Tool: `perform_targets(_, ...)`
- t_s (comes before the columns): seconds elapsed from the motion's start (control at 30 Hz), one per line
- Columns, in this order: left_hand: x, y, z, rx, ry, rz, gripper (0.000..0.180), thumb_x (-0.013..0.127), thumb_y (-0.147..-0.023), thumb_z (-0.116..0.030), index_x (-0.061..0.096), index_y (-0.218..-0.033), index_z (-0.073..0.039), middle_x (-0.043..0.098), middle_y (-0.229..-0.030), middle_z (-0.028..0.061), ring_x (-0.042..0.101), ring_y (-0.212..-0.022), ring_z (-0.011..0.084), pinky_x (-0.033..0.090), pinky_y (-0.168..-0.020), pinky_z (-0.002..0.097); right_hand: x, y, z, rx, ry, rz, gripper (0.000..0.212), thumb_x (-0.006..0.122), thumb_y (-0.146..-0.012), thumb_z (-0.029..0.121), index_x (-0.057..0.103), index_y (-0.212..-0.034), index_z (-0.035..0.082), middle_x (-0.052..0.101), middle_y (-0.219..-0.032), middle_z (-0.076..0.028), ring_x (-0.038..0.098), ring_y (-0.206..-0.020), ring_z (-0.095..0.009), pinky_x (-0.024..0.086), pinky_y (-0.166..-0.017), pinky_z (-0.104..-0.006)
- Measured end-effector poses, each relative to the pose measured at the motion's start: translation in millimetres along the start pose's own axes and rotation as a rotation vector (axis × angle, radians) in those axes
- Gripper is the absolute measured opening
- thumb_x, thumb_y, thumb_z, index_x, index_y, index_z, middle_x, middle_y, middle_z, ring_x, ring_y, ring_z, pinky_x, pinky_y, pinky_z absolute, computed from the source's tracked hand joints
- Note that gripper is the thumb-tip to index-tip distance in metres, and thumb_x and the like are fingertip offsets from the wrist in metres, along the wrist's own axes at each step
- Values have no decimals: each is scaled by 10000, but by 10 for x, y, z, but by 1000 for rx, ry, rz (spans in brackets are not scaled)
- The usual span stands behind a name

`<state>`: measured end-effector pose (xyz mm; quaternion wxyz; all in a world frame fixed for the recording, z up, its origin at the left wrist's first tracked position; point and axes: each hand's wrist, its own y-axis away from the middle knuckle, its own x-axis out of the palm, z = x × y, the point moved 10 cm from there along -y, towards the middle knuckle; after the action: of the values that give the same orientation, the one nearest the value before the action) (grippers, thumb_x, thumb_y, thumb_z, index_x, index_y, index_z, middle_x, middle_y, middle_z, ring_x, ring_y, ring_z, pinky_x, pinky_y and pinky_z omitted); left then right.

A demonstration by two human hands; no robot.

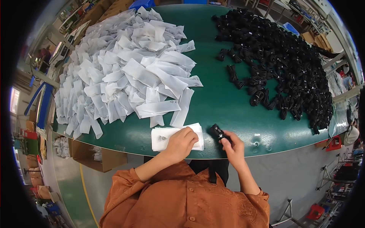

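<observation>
My left hand (180, 144) rests with curled fingers on a small stack of flat white bags (161, 137) at the near edge of the green table (224, 102). My right hand (232, 149) grips a coiled black cable bundle (216, 132) just right of that stack, low over the table. Orange sleeves cover both my forearms.
A big heap of white translucent bags (125, 68) covers the table's left half. A large pile of black coiled cables (281, 64) fills the right half. A cardboard box (97, 155) stands on the floor under the left edge. Shelves and red stools surround the table.
</observation>
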<state>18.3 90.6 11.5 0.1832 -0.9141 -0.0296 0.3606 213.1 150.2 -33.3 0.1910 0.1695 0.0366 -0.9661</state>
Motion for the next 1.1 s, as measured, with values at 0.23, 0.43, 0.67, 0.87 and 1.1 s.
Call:
perform_targets(0.23, -30, 26, 221, -247, 265, 14, 77, 665, -904, 13, 603, -943, -12, 577, -839, 85, 555, -685, 187, 453, -622, 292, 287, 79, 194, 8, 47, 161, 274, 621, -964, 101, 665, -1204, -25, 700, -878, -71, 626, -744, -106, 503, -660, -257)
perform_targets(0.43, -13, 22, 171, -221, 394, 40, 82, 657, -906, 22, 594, -940, -18, 620, -919, 72, 568, -740, 182, 460, -635, 286, 416, 28, 182, 188, -9, 387, 275, 651, -965, 198, 690, -1122, -25, 704, -847, -116, 627, -649, -154, 499, -597, -285)
perform_targets(0.67, -111, -108, -322, 150, 231, 119, 142, 700, -832, 0, 590, -910, -47, 624, -1029, 84, 560, -935, 304, 468, -813, 382, 512, 187, 63, 485, -228, 419, 271, 636, -975, 181, 683, -1179, 10, 657, -833, -65, 583, -637, -141, 492, -592, -275)
perform_targets(0.87, -318, -266, -318, 85, 219, 27, 129, 713, -828, -19, 594, -859, -58, 625, -1065, 90, 557, -957, 301, 454, -836, 371, 227, 53, 1145, -614, 348, 83, 461, 785, -707, -17, 670, -1151, 28, 614, -987, -113, 620, -765, -252, 504, -624, -324)
perform_targets(1.1, -486, -447, -236, 1, 372, 23, 121, 701, -828, -14, 596, -864, -63, 620, -1083, 98, 549, -950, 255, 442, -828, 336, 110, -64, 1437, -915, 116, 115, 434, 822, -714, -45, 573, -1060, 42, 648, -1075, -153, 608, -711, -205, 515, -624, -314)
